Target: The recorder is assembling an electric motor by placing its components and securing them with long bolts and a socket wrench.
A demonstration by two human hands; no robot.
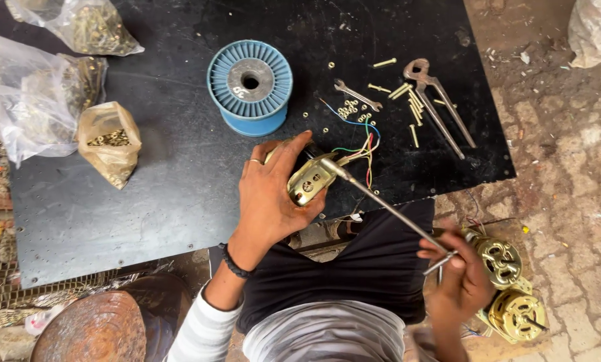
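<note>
A small brass-coloured motor [308,179] is being pinned against the black board [146,194] by the left hand [270,194], fingers wrapped over its top, so that it is being kept from turning under the tool. A long T-handled driver [381,204] is being held at its crossbar by the right hand [458,275], which is closed around the handle well apart from the left; the tip is being pressed onto the motor's near face, the shaft slanting down toward the lap for leverage. Coloured wires [361,144] are being left trailing away from the motor, just beyond the left hand's fingertips.

Two more motors [508,288] are being kept stacked just beside the right hand, within easy reach. Beyond the left hand one blue spool [250,87] is standing on end. Further out, one spanner [357,95] and one pair of pincers [438,104] are lying among scattered brass bolts [411,100] and nuts, too many and too small to be counted surely. Three plastic bags [109,141] of fasteners are lying well to the left hand's outer side.
</note>
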